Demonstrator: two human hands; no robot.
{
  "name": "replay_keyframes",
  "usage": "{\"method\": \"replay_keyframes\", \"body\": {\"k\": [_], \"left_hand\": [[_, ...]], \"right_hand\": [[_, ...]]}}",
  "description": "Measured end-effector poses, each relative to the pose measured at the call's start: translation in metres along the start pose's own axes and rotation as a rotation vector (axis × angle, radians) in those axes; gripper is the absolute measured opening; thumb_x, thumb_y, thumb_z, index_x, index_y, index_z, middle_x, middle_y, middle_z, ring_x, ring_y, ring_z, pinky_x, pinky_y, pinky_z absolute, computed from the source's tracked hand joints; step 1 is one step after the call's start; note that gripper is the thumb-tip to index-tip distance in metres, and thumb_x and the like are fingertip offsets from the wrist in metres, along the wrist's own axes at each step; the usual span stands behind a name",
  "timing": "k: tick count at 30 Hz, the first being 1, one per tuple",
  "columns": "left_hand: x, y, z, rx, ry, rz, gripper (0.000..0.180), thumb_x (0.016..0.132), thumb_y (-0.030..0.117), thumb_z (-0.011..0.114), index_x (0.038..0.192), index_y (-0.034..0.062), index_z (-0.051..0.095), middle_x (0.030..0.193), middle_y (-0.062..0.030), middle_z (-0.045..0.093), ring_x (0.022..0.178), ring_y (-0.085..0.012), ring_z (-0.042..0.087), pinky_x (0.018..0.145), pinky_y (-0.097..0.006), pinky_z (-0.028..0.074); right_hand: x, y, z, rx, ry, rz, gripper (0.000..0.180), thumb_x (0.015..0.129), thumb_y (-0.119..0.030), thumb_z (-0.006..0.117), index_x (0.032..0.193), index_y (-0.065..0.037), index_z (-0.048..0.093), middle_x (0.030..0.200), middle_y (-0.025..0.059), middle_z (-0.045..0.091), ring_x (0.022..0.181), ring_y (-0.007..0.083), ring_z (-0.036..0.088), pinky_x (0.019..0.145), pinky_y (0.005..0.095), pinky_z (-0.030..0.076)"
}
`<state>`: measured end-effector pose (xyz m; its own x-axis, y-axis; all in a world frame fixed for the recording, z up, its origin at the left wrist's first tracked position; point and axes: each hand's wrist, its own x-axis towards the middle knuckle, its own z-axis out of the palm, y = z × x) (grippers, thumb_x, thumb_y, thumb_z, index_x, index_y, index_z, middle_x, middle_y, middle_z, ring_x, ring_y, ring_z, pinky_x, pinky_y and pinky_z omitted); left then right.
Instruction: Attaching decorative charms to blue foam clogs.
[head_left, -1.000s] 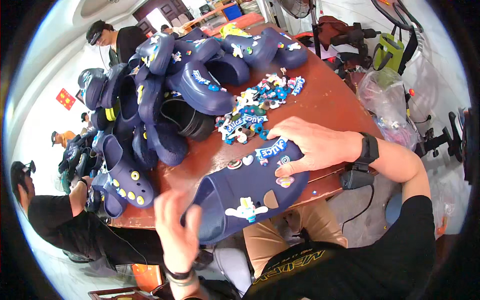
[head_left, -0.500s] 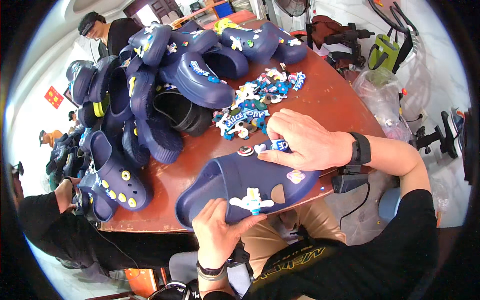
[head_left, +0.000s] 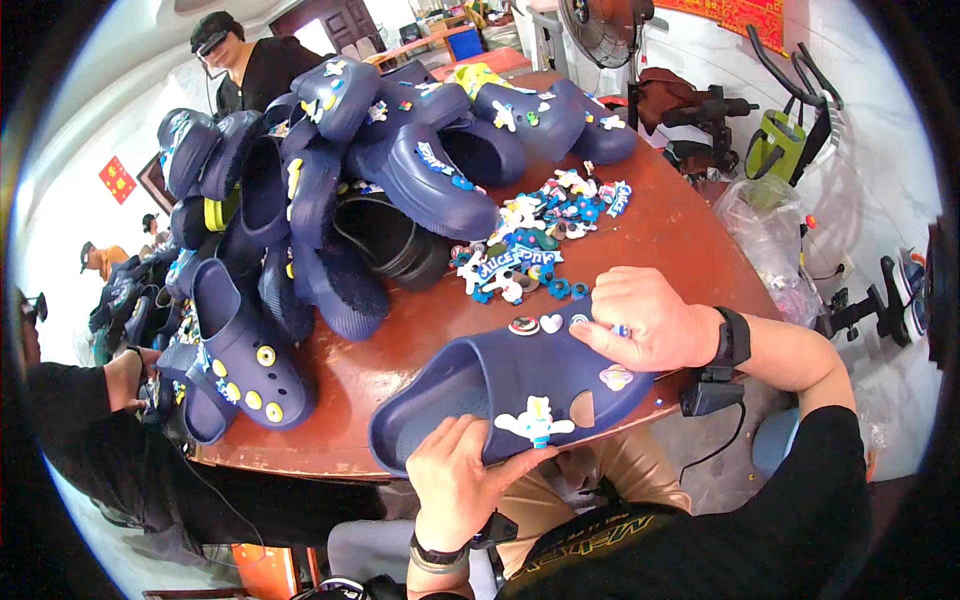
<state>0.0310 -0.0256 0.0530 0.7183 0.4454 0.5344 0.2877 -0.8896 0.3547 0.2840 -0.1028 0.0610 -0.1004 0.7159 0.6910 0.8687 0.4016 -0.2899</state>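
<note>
A navy foam clog (head_left: 530, 375) lies near the table's front edge, toe to the right. My left hand (head_left: 455, 480) grips its near side by the heel opening, thumb below a white animal-shaped charm (head_left: 538, 422). Over the toe, my right hand (head_left: 650, 320) is closed, its thumb across a small blue-and-white charm (head_left: 620, 330), mostly covered. A white heart charm (head_left: 551, 323) and a round charm (head_left: 524, 326) sit beside it on the far side. A pink-and-yellow charm (head_left: 617, 377) is on the near side of the toe.
Loose charms (head_left: 520, 255) lie in a heap beyond the clog on the red-brown table (head_left: 690, 240). Many navy clogs (head_left: 440, 185) are piled at the back left. One clog with yellow charms (head_left: 245, 360) stands at left, near another person's hand (head_left: 150, 370).
My right thumb has come down across the blue-and-white charm, covering most of it. My left hand keeps its hold. The whole view has shifted, so everything sits slightly lower and further right.
</note>
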Motion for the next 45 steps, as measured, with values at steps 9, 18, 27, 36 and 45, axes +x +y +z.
{"method": "replay_keyframes", "body": {"k": [9, 18, 27, 36, 45], "left_hand": [[-0.001, -0.001, 0.002, -0.004, -0.007, -0.024, 0.052, 0.053, 0.035, 0.09, 0.067, -0.0004, 0.055, 0.061, -0.0136, 0.052, 0.056, -0.0323, 0.052, 0.051, -0.039, 0.04], [-0.001, 0.0, 0.001, -0.044, 0.018, -0.012, 0.053, 0.052, 0.035, 0.09, 0.066, -0.0006, 0.054, 0.061, -0.0137, 0.052, 0.055, -0.0322, 0.051, 0.05, -0.039, 0.04], [0.0, -0.003, 0.003, 0.02, 0.019, 0.027, 0.05, 0.055, 0.039, 0.088, 0.062, 0.0058, 0.051, 0.06, -0.0067, 0.05, 0.054, -0.0253, 0.052, 0.049, -0.035, 0.042], [0.0, -0.001, 0.0, 0.014, -0.011, -0.028, 0.055, 0.052, 0.035, 0.091, 0.064, 0.0002, 0.05, 0.06, -0.0143, 0.051, 0.055, -0.0322, 0.053, 0.049, -0.039, 0.04], [0.0, -0.001, 0.003, 0.002, -0.01, -0.027, 0.053, 0.052, 0.036, 0.09, 0.066, 0.0004, 0.053, 0.06, -0.013, 0.052, 0.055, -0.0311, 0.053, 0.05, -0.038, 0.041]], "right_hand": [[0.004, 0.056, -0.009, 0.155, -0.184, 0.619, 0.054, 0.099, -0.05, 0.043, 0.091, 0.0, 0.059, 0.07, 0.0162, 0.056, 0.069, 0.0279, 0.057, 0.07, 0.0393, 0.046], [0.028, 0.018, -0.015, 0.341, -0.692, 0.19, 0.051, 0.091, -0.05, 0.056, 0.117, -0.006, 0.057, 0.101, 0.0184, 0.065, 0.091, 0.0349, 0.064, 0.08, 0.0425, 0.05], [0.024, 0.026, -0.004, 0.12, -0.499, 0.225, 0.029, 0.099, -0.026, 0.04, 0.105, -0.005, 0.06, 0.086, 0.0193, 0.065, 0.078, 0.0373, 0.064, 0.069, 0.0467, 0.049], [0.035, 0.017, -0.008, 0.285, -0.709, 0.186, 0.046, 0.099, -0.047, 0.042, 0.118, -0.008, 0.054, 0.1, 0.0174, 0.065, 0.089, 0.0359, 0.065, 0.076, 0.0442, 0.05], [0.042, 0.023, 0.003, 0.256, -0.716, 0.141, 0.037, 0.1, -0.037, 0.042, 0.109, -0.005, 0.056, 0.09, 0.0177, 0.062, 0.082, 0.0374, 0.061, 0.07, 0.0459, 0.047]]}}
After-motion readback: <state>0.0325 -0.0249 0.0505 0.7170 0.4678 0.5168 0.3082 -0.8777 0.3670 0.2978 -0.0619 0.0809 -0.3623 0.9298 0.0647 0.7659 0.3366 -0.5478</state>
